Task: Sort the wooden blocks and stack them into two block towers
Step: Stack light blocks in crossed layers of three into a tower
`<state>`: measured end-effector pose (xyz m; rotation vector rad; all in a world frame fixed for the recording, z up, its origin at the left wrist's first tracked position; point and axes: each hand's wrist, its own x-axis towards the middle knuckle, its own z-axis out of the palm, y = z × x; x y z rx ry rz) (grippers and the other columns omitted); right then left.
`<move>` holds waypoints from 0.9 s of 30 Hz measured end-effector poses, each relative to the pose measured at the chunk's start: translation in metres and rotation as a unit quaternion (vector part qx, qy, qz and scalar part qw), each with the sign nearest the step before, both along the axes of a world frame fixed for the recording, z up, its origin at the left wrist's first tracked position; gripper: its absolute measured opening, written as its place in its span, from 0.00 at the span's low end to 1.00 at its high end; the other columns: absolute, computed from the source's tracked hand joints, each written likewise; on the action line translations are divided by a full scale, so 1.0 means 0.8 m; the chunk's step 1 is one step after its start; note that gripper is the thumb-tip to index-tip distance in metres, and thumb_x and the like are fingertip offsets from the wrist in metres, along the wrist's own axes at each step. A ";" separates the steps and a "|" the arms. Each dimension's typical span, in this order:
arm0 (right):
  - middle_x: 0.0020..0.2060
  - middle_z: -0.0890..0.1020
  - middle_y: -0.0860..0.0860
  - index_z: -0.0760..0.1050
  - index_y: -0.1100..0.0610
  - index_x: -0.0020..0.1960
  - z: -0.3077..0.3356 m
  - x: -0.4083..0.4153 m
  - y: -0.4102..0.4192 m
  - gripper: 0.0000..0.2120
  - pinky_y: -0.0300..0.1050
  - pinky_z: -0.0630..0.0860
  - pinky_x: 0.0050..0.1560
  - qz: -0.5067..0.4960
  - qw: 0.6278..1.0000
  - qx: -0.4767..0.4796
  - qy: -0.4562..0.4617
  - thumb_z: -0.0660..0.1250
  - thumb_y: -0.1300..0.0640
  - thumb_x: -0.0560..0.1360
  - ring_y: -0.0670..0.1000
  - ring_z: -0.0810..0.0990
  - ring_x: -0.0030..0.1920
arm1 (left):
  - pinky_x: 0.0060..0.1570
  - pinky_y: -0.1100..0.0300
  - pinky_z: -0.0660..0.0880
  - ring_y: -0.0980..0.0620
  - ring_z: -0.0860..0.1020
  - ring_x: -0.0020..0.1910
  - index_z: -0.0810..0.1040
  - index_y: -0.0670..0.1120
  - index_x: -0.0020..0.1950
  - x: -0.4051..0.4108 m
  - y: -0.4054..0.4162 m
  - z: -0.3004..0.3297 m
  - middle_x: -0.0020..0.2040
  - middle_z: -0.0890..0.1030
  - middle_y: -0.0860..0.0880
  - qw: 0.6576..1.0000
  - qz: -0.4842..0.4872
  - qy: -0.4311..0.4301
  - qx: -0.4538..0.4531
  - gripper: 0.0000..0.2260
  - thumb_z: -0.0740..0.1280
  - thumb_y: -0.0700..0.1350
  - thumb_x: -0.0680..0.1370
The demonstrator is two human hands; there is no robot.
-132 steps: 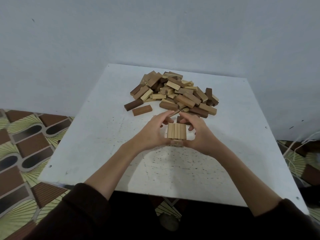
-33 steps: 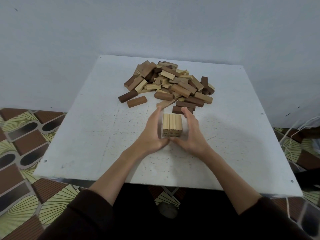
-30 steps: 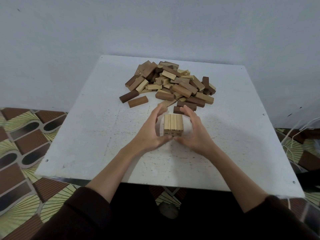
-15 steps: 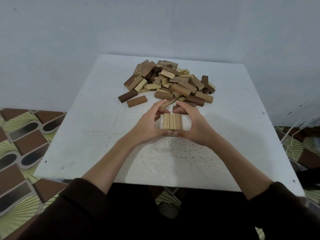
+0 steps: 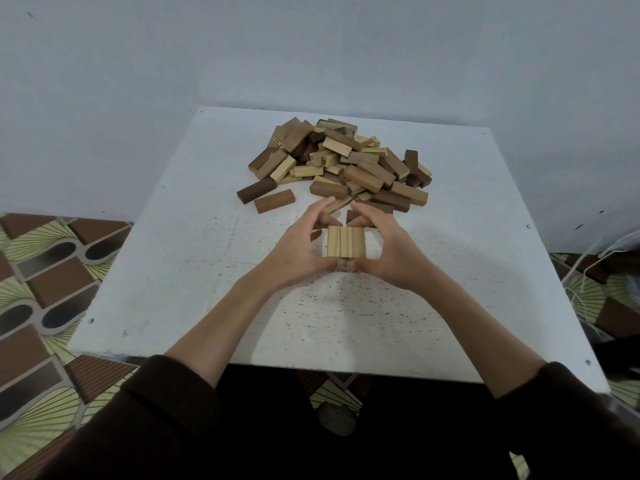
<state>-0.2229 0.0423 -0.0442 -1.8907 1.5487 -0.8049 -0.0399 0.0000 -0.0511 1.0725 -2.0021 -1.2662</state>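
Note:
A small stack of light wooden blocks [image 5: 346, 241], three side by side on top, stands in the middle of the white table [image 5: 194, 271]. My left hand [image 5: 298, 251] and my right hand [image 5: 391, 251] curl round it from either side. Both thumbs meet at its near end and the index fingers reach round its far end. Behind it lies a mixed pile of light and dark blocks [image 5: 346, 164].
Two loose brown blocks [image 5: 274, 201] lie to the left of the pile's front. A dark block [image 5: 353, 216] sits just behind my fingers. A grey wall rises behind the table. Patterned floor tiles show on both sides, with white cords at the right.
A second ago my palms pressed the stack's left and right sides. My thumbs and index fingers have since moved to its near and far ends. The stack has stayed in place.

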 end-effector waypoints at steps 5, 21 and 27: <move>0.56 0.73 0.46 0.57 0.57 0.75 0.001 -0.001 0.000 0.46 0.39 0.60 0.62 0.013 1.000 0.011 0.003 0.78 0.53 0.65 0.47 0.66 0.63 | 0.61 0.74 0.64 0.68 0.70 0.61 0.57 0.48 0.76 0.000 0.000 -0.001 0.58 0.74 0.56 1.000 -0.009 -0.004 0.002 0.44 0.78 0.44 0.67; 0.55 0.71 0.45 0.58 0.57 0.74 -0.001 -0.001 -0.001 0.44 0.42 0.62 0.58 0.011 0.999 0.028 0.025 0.78 0.59 0.65 0.46 0.63 0.59 | 0.59 0.74 0.65 0.61 0.72 0.59 0.56 0.49 0.76 -0.001 0.001 -0.002 0.56 0.73 0.57 1.000 -0.005 -0.015 0.008 0.44 0.78 0.41 0.66; 0.58 0.72 0.49 0.58 0.58 0.74 0.003 0.000 0.001 0.46 0.50 0.65 0.64 0.026 0.999 0.020 0.035 0.79 0.55 0.64 0.50 0.66 0.62 | 0.64 0.65 0.64 0.58 0.70 0.63 0.54 0.50 0.77 0.000 0.003 0.003 0.62 0.71 0.53 0.999 -0.025 -0.040 0.007 0.47 0.79 0.45 0.66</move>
